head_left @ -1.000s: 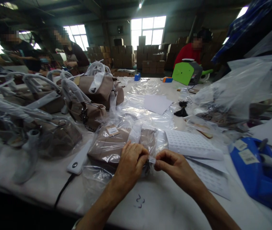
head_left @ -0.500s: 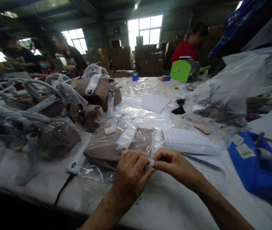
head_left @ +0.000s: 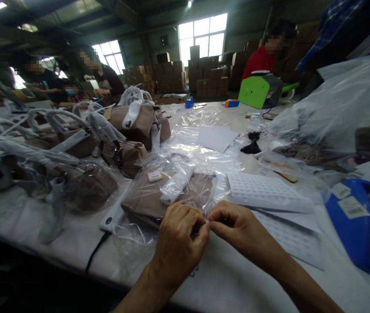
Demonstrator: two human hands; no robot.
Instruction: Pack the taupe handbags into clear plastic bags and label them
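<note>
My left hand (head_left: 181, 239) and my right hand (head_left: 237, 224) meet fingertip to fingertip at the table's front. Both are closed in a pinch on a small white strip (head_left: 207, 221), mostly hidden by the fingers; its kind is not clear. Right behind them lies a taupe handbag (head_left: 146, 195) inside a clear plastic bag (head_left: 136, 237), with a pale tag (head_left: 155, 175) and a white-wrapped handle on top. To the right of the handbag are sheets printed with rows of small marks (head_left: 266, 191), one partly over another.
More taupe handbags (head_left: 132, 121) with wrapped handles crowd the left. A white device with a black cable (head_left: 106, 222) sits beside the plastic. On the right are a blue tape dispenser (head_left: 354, 217) and plastic bags (head_left: 344, 100). A green machine (head_left: 253, 92) and several people are farther back.
My fingertips have drawn closer together, and less of the white strip shows. The view has shifted slightly, so most of the table appears farther right.
</note>
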